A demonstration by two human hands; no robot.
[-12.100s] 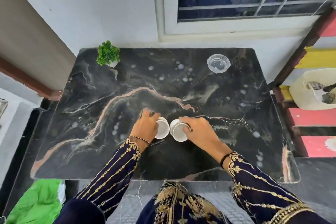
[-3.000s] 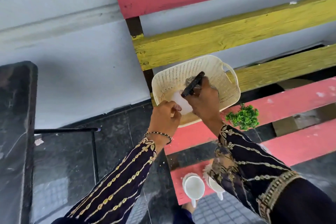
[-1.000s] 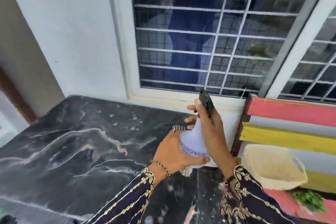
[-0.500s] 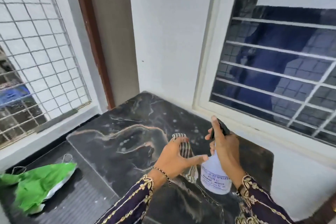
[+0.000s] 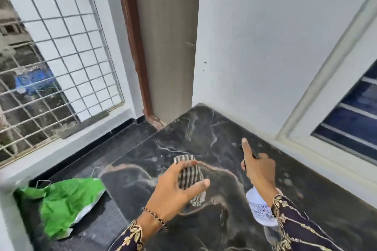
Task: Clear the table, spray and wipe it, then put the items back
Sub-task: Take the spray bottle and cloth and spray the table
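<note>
Now the right hand (image 5: 257, 171) grips a white spray bottle (image 5: 259, 209) over the marbled black tabletop (image 5: 204, 132), black nozzle aimed toward its far corner
Bottle's long axis tilts forward; the left hand (image 5: 175, 189) pinches a striped, soft cloth (image 5: 188, 175) beside it

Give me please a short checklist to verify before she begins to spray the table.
1. Table top free of items: ok in the visible part; the near right side is out of view.
2. Spray bottle in right hand: ok, firm grip.
3. Finger on the trigger: cannot tell, index finger is raised and the hand hides the black head.
4. Nozzle aimed at the table: cannot tell.
5. Striped cloth ready in left hand: ok.
6. Green bag away from the spray: ok, it lies on the floor beside the table.
</note>
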